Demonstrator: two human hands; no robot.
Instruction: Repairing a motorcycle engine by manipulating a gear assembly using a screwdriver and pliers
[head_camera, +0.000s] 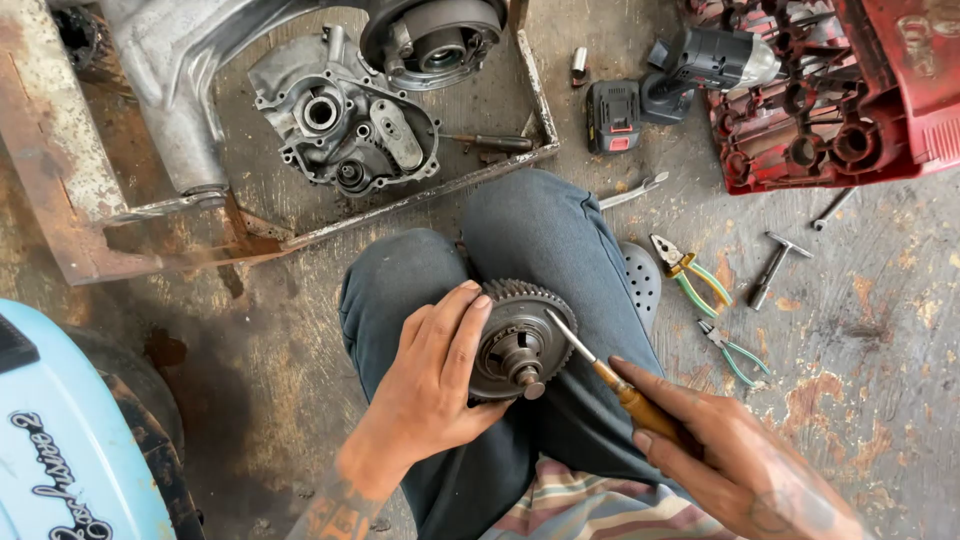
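Place: a repair workshop, work going on at floor level.
Floor: stained concrete (880, 330) lying bare.
Parts: engine case (345, 125) sitting in a rusty tray (540, 100).
Tools: drill (690, 75), pliers (690, 270), red case (850, 90) lying around.

Red case (880, 90): open moulded plastic tool case, top right on the floor.
Lettering (60, 480): dark script on a light blue panel, bottom left.
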